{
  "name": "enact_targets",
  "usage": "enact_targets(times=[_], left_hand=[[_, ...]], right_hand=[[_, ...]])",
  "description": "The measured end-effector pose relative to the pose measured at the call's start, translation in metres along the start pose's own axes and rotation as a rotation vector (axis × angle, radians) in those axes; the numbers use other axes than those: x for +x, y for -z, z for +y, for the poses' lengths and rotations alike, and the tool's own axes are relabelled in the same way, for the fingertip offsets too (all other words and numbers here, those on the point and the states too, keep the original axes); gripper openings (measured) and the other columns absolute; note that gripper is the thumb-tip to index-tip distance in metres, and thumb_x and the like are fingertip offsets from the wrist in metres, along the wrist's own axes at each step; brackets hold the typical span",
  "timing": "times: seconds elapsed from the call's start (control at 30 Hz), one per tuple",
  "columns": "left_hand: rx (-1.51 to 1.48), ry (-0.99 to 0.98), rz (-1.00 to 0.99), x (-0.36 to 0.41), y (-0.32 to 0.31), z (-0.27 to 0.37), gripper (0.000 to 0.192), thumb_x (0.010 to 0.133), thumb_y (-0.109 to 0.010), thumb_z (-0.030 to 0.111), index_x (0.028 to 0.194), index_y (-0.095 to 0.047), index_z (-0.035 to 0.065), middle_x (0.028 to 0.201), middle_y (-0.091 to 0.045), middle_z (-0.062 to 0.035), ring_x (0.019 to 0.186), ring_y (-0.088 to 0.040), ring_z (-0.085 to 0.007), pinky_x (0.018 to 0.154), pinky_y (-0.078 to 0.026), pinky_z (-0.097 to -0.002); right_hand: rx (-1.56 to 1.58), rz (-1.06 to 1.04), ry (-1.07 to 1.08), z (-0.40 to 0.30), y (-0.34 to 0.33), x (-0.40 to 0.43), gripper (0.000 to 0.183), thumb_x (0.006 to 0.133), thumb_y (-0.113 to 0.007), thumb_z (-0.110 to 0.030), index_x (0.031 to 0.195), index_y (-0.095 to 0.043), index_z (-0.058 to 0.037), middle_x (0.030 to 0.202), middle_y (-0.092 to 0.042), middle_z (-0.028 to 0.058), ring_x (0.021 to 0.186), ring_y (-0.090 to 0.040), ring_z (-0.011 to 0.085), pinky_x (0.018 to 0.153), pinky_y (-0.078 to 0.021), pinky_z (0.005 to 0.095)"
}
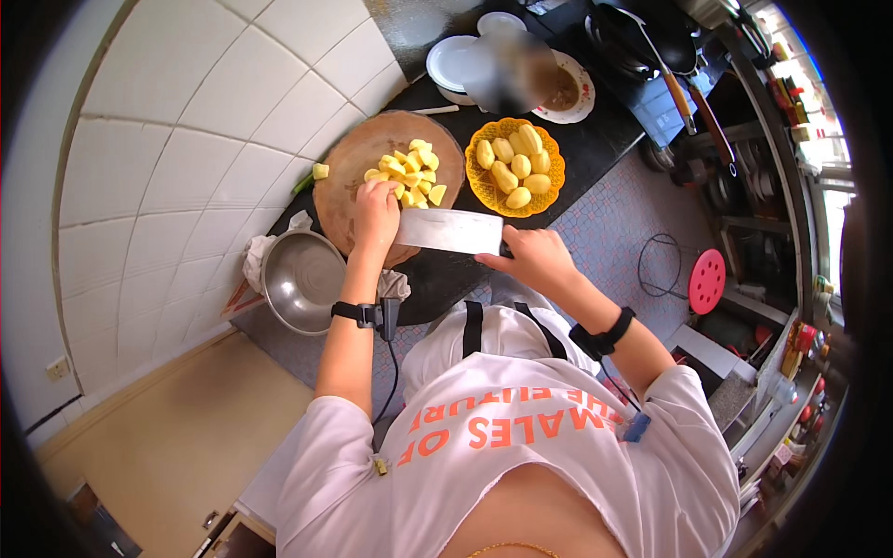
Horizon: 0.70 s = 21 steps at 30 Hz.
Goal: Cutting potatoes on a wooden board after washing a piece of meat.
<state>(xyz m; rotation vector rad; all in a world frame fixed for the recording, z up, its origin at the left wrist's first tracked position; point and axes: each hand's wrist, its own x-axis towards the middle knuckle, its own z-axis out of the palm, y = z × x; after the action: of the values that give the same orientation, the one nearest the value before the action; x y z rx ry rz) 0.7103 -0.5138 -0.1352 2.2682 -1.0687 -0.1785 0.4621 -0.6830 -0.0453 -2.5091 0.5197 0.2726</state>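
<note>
My right hand point(537, 254) grips the dark handle of a cleaver point(450, 231). Its broad metal blade reaches left over the near edge of a round wooden chopping board point(342, 164). On that board lies a heap of cut, peeled potato chunks point(415, 171). My left hand point(377, 213) rests at the near left side of the heap, close to the blade's tip. Its fingertips meet the chunks, but whether they grip one is unclear. Right of the board, a yellow openwork plastic basket point(476, 190) holds several whole peeled potatoes point(520, 166).
A steel bowl point(303, 282) stands left of my left forearm, with crumpled cloth point(257, 261) beside it. White bowls point(450, 63) and a plate of brown food point(564, 87) are behind the basket. Pans point(642, 42) sit at the back right. A tiled wall point(209, 139) borders the counter's left.
</note>
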Motion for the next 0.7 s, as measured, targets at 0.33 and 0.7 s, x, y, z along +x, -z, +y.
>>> enact_targets(times=[0.33,0.7], left_hand=[[-0.204,-0.316,-0.193,0.081,-0.095,0.112,0.023,0.087,-0.065,0.002,0.109,-0.069,0.0012,0.117,-0.066,-0.0154,0.109,-0.063,-0.0343,0.094,-0.052,-0.0415],[0.254,-0.597,-0.527,0.143,-0.179,0.139,0.035,0.081,-0.068,0.008,0.116,-0.069,0.0080,0.117,-0.059,-0.0115,0.115,-0.054,-0.0333,0.095,-0.051,-0.0438]], right_hand=[[0.158,0.118,-0.340,0.068,0.001,-0.109,0.060,0.090,-0.068,-0.058,0.078,-0.064,-0.0004,0.064,-0.064,0.0218,0.062,-0.066,0.0418,0.060,-0.0540,0.0477],[0.423,0.207,-0.606,0.085,-0.018,-0.136,0.049,0.093,-0.072,-0.047,0.089,-0.069,0.0021,0.066,-0.066,0.0210,0.062,-0.067,0.0399,0.059,-0.0530,0.0423]])
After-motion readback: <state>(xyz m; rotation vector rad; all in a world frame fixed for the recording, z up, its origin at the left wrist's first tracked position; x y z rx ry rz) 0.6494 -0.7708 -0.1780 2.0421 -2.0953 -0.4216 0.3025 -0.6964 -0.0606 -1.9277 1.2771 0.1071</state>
